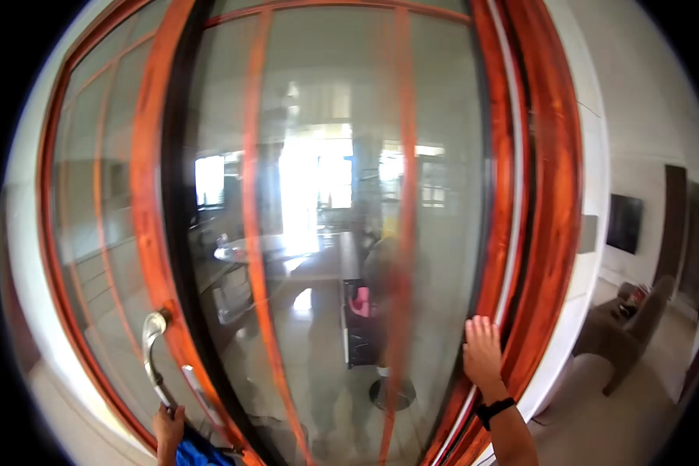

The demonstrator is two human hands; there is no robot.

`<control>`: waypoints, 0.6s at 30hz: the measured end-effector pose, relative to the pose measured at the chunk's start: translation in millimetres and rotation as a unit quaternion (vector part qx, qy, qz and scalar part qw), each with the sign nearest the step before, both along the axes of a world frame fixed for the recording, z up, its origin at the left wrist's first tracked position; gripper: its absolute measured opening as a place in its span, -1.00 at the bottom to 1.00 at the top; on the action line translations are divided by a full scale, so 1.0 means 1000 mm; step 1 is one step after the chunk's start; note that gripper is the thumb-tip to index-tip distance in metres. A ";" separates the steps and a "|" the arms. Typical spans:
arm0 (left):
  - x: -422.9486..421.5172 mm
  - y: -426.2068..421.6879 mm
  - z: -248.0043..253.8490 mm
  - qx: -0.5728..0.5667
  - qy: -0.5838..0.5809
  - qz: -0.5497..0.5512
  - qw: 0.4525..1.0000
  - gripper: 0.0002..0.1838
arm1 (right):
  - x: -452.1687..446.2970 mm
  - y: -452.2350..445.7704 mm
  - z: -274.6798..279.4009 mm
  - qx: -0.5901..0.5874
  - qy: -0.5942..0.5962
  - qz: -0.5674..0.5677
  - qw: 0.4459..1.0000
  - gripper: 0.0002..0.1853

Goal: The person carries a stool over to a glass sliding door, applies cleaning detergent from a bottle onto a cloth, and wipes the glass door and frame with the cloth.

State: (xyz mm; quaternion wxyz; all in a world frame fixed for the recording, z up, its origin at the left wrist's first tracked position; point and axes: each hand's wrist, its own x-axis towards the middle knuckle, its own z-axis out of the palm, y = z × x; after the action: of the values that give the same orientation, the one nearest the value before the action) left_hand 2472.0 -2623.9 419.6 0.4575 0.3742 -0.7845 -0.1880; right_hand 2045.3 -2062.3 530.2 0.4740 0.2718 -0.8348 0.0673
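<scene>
The left hand (pixel 168 429) curls at the lower end of the metal handle (pixel 152 346); whether it grips cannot be told. The handle runs roughly upright above it. Well apart, the right hand (pixel 483 356), fingers straight, holding nothing, rests against the wooden frame (pixel 502 194) edging the glass (pixel 330 54).

Right hand (pixel 483 353): flat, fingers (pixel 481 329) extended upward, forearm (pixel 514 444) below it. Left hand (pixel 168 426): curled, wrist (pixel 167 454) beneath it.
</scene>
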 end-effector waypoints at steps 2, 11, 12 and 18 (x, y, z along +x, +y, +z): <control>0.002 0.005 0.001 0.055 0.015 -0.001 0.998 -0.54 | 0.001 0.002 0.001 0.012 -0.001 -0.005 1.000 -0.40; 0.004 0.042 0.042 0.077 -0.112 0.061 0.989 -0.54 | -0.005 0.002 -0.003 0.014 0.006 -0.002 1.000 -0.39; 0.004 0.042 0.042 0.086 -0.122 0.063 0.987 -0.54 | -0.003 0.002 -0.002 0.017 0.004 -0.001 1.000 -0.39; -0.003 0.052 0.039 0.087 -0.171 0.133 0.972 -0.40 | -0.010 -0.003 -0.010 0.021 0.063 -0.015 0.998 -0.42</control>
State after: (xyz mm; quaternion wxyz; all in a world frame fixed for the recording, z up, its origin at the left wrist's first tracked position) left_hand 2469.2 -2572.2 458.9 0.3026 0.5405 -0.7748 -0.1261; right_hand 2035.7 -2064.9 520.4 0.5210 0.2726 -0.8084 0.0254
